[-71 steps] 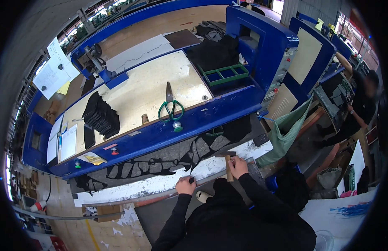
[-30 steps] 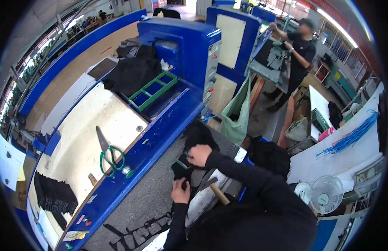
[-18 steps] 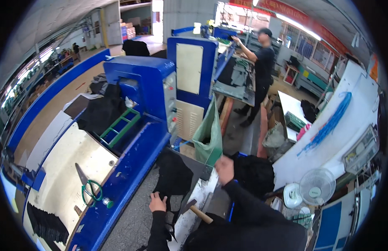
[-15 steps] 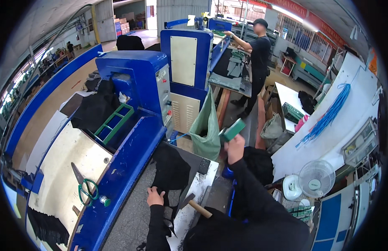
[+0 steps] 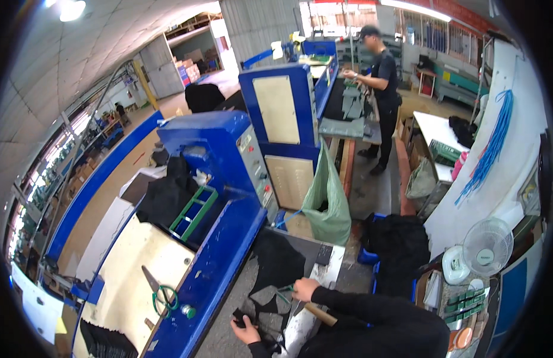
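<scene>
My left hand [image 5: 245,331] is at the near side of the grey cutting board [image 5: 219,319], its fingers closed round a small black fabric piece [image 5: 238,317]. Farther up the board, my right hand [image 5: 304,289] grips a small green cutting die [image 5: 283,293] low over the fabric cutouts; my fingers hide part of it. A larger black fabric sheet [image 5: 278,259] lies beyond both hands. Strips and scraps of black fabric [image 5: 269,307] are spread between them. Below my right forearm shows the wooden handle of a hammer [image 5: 320,314]; its head is hidden.
A blue press [image 5: 216,134] stands at the left, with scissors [image 5: 163,298] and a green frame [image 5: 194,213] on its bed. Beyond the board hangs a pale green sack [image 5: 330,203]. A fan [image 5: 487,247] is at right. A co-worker [image 5: 384,89] stands at the far table.
My right hand has come down from above the board's right side to the fabric, bringing the green cutting die. My left hand has moved nearer and lifted a fabric piece. The view has shifted.
</scene>
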